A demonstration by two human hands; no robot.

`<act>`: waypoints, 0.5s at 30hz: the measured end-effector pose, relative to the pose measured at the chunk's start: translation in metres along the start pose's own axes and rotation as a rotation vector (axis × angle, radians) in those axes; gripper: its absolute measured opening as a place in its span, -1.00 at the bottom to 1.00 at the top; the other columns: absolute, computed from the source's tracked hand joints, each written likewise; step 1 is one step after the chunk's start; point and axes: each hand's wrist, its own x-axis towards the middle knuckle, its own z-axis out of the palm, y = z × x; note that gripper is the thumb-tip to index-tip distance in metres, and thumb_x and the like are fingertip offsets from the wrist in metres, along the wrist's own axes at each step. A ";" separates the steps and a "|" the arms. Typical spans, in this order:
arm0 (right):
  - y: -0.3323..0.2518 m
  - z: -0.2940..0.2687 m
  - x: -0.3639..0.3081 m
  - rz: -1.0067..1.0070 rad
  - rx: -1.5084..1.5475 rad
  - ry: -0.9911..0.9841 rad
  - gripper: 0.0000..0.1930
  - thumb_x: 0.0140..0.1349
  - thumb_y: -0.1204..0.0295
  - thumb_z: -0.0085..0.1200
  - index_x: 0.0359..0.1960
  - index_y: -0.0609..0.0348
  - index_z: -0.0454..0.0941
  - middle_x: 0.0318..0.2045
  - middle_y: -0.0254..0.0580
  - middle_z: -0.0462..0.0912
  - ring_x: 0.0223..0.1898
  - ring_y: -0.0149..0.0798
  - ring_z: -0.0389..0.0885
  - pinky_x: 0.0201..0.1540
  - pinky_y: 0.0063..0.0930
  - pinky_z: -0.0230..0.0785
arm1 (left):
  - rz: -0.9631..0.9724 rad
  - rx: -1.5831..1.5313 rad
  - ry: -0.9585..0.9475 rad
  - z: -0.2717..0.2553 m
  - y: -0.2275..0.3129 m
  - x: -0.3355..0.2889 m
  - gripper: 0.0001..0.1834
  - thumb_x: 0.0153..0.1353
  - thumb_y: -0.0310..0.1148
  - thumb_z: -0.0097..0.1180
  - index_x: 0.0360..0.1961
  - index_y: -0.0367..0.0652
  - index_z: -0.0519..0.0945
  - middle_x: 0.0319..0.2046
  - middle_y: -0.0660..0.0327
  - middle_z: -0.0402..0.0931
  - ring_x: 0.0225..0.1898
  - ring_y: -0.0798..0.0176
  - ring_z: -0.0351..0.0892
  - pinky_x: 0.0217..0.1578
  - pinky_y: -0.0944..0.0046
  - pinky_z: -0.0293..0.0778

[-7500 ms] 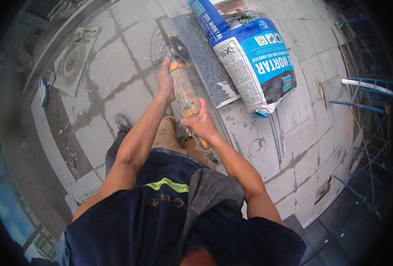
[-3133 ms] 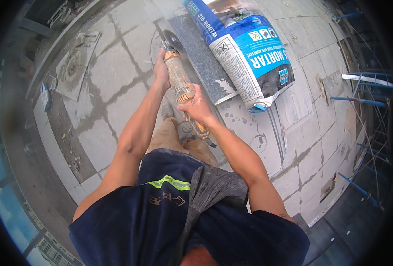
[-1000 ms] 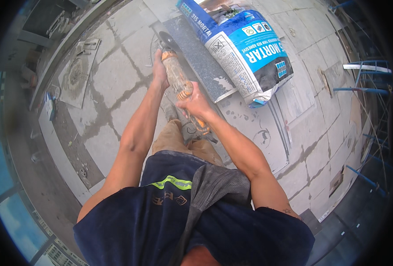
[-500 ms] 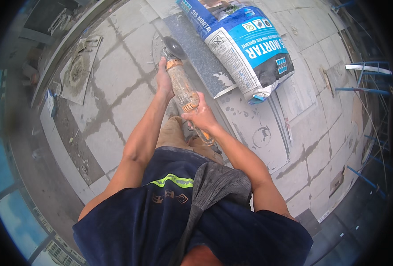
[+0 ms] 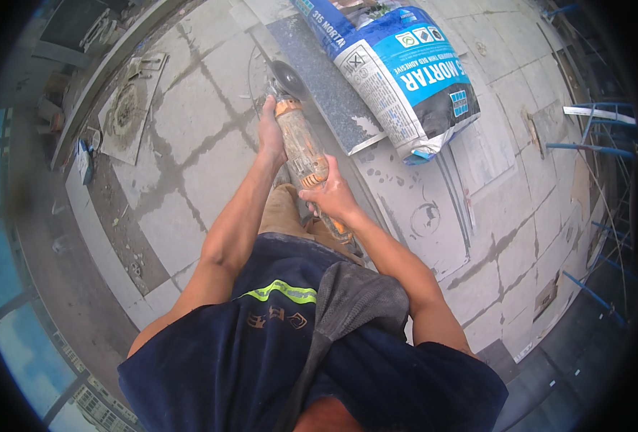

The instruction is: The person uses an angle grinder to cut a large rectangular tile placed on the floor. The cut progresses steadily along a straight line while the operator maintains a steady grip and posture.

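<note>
Head: grinder [image 5: 302,144] near blue-label bag [image 5: 414,81]

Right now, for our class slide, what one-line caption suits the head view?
Left hand and right hand hold a grinder beside a grey slab and a bag.

A bulging blue, white and black printed bag [image 5: 434,79] lies at upper right of centre. On the grey rectangular floor slabs [image 5: 171,230] to the left rests a pale, mortar-smeared flat board [image 5: 145,93], near a small blue-and-white packet [image 5: 84,164]; blue metal tubes [image 5: 591,149] stick out along the far right.
</note>
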 end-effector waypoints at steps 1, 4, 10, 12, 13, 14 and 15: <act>0.005 0.000 -0.001 -0.004 -0.003 0.003 -0.11 0.22 0.62 0.38 0.47 0.13 0.02 -0.25 -0.14 0.67 -0.54 -0.37 0.63 -0.56 -0.41 0.49 | 0.007 0.019 0.005 -0.002 -0.003 0.001 -0.18 0.48 0.40 -0.22 0.04 -0.25 0.59 -0.36 0.05 0.64 -0.40 0.08 0.72 -0.38 0.02 0.70; 0.009 -0.001 0.000 -0.004 0.005 -0.002 -0.11 0.21 0.62 0.37 0.47 0.13 0.02 -0.26 -0.14 0.67 -0.54 -0.37 0.63 -0.56 -0.41 0.49 | 0.027 0.035 -0.007 -0.005 -0.006 0.002 -0.13 0.46 0.45 -0.22 0.08 -0.27 0.58 -0.35 0.03 0.65 -0.38 0.05 0.73 -0.38 0.00 0.71; 0.000 0.000 0.013 -0.019 0.058 -0.029 -0.12 0.21 0.63 0.37 0.46 0.14 0.01 -0.26 -0.15 0.66 -0.57 -0.36 0.61 -0.59 -0.42 0.46 | 0.014 0.026 0.000 0.000 0.006 0.010 -0.21 0.48 0.38 -0.18 0.02 -0.24 0.61 -0.36 0.05 0.65 -0.40 0.10 0.72 -0.37 0.03 0.69; -0.005 0.000 0.021 -0.031 0.049 -0.028 -0.11 0.19 0.59 0.38 0.46 0.16 0.02 -0.30 -0.14 0.69 -0.58 -0.34 0.62 -0.55 -0.40 0.49 | 0.024 0.028 0.011 0.002 0.012 0.014 -0.23 0.49 0.36 -0.17 -0.01 -0.23 0.62 -0.37 0.07 0.65 -0.42 0.11 0.71 -0.37 0.04 0.68; -0.009 0.001 0.024 -0.030 0.037 -0.026 -0.09 0.17 0.54 0.39 0.47 0.17 0.03 -0.33 -0.12 0.71 -0.58 -0.32 0.65 -0.50 -0.37 0.52 | 0.035 0.028 0.011 0.001 0.014 0.018 -0.23 0.48 0.37 -0.17 -0.01 -0.23 0.62 -0.38 0.07 0.65 -0.42 0.11 0.71 -0.37 0.04 0.68; -0.011 0.001 0.027 -0.029 0.026 -0.022 -0.08 0.15 0.50 0.41 0.47 0.19 0.03 -0.36 -0.11 0.74 -0.58 -0.30 0.67 -0.46 -0.35 0.55 | 0.044 0.029 0.011 0.000 0.017 0.021 -0.22 0.48 0.38 -0.17 -0.01 -0.24 0.62 -0.38 0.07 0.64 -0.42 0.11 0.71 -0.38 0.04 0.68; -0.011 0.001 0.032 -0.042 0.025 -0.024 -0.08 0.15 0.50 0.40 0.47 0.20 0.03 -0.36 -0.11 0.74 -0.58 -0.30 0.67 -0.46 -0.35 0.55 | 0.035 0.028 0.005 -0.001 0.019 0.025 -0.21 0.48 0.38 -0.16 -0.01 -0.24 0.62 -0.38 0.07 0.64 -0.42 0.12 0.70 -0.37 0.04 0.68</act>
